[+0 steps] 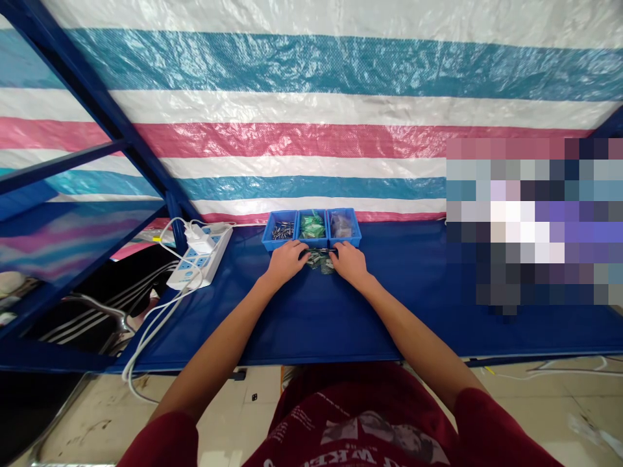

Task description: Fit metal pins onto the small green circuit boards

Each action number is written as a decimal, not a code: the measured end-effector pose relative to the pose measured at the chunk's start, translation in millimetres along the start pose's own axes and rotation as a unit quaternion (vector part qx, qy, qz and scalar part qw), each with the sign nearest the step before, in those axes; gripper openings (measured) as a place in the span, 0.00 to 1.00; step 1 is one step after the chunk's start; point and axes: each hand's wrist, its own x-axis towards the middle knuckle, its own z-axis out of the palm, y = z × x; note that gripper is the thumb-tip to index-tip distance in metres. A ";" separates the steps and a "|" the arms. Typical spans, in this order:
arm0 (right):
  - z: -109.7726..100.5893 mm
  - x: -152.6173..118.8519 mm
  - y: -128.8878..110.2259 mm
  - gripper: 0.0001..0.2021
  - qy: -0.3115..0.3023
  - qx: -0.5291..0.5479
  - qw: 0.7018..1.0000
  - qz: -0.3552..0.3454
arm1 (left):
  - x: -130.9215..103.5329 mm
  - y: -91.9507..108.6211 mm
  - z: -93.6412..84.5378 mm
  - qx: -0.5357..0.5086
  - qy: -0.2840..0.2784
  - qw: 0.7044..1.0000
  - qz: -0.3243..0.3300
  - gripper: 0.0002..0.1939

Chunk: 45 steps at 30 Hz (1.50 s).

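Note:
Three blue bins stand side by side at the back of the blue table. The left bin [267,237] has small dark metal pieces, the middle one [313,242] green packets, the right one [357,235] clear plastic bags. Just in front of them lies a small pile of greenish clear packets [325,264]. My left hand [289,261] is at the pile's left side, its fingers curled round one end of a thin dark item. My right hand [349,261] is closed on the right side, at the other end. What exactly the fingers grip is too small to tell.
A white power strip [214,263] with a plugged-in charger and white cables lies at the table's left. A blue metal frame [141,159] rises beside it. Striped plastic sheeting [302,107] hangs behind the table. The right side has a pixelated area.

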 end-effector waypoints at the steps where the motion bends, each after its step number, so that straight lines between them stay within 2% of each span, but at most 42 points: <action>1: 0.8 0.4 0.0 0.15 0.001 0.000 1.000 -0.001 | 0.0 0.3 -0.3 -0.003 -0.004 1.000 -0.003 0.12; 12: 3.9 2.2 -0.1 0.13 -0.007 -0.007 1.000 -0.011 | 0.3 2.3 -2.8 -0.016 -0.026 0.999 -0.024 0.12; 18: 2.8 1.2 -1.0 0.13 0.000 0.001 1.000 -0.009 | 1.0 1.4 -1.9 -0.009 -0.052 0.998 -0.040 0.19; 21: 2.9 1.6 -1.4 0.12 -0.004 0.001 1.000 -0.008 | 1.5 1.0 -2.1 -0.019 -0.064 0.997 -0.043 0.20; 27: 2.2 1.5 -1.7 0.12 0.017 0.018 1.000 -0.004 | 0.7 1.3 -2.5 -0.043 -0.054 0.997 -0.046 0.19; 31: -3.1 -1.0 -3.3 0.13 0.064 0.058 0.996 -0.007 | 1.6 4.4 -6.1 -0.099 0.008 0.994 -0.049 0.16; 33: -6.0 -2.6 -3.7 0.14 0.110 0.108 0.988 -0.020 | 2.8 6.0 -9.9 -0.170 0.044 0.983 -0.051 0.16; 36: -6.9 -3.8 -2.8 0.16 0.167 0.227 0.957 -0.068 | 5.0 7.0 -16.4 -0.297 0.069 0.949 -0.076 0.19; 38: -4.5 -3.4 -1.6 0.17 0.171 0.307 0.932 -0.089 | 6.3 6.4 -19.2 -0.377 0.048 0.919 -0.100 0.22; 41: 1.4 -1.7 -0.3 0.17 0.158 0.377 0.910 -0.076 | 7.6 5.3 -18.8 -0.476 -0.027 0.872 -0.110 0.26; 43: 4.7 -0.6 -0.1 0.18 0.165 0.392 0.903 -0.065 | 7.9 5.5 -16.7 -0.509 -0.060 0.852 -0.110 0.27; 45: 6.7 0.2 -0.3 0.17 0.178 0.397 0.898 -0.067 | 7.8 6.5 -14.7 -0.525 -0.065 0.841 -0.114 0.27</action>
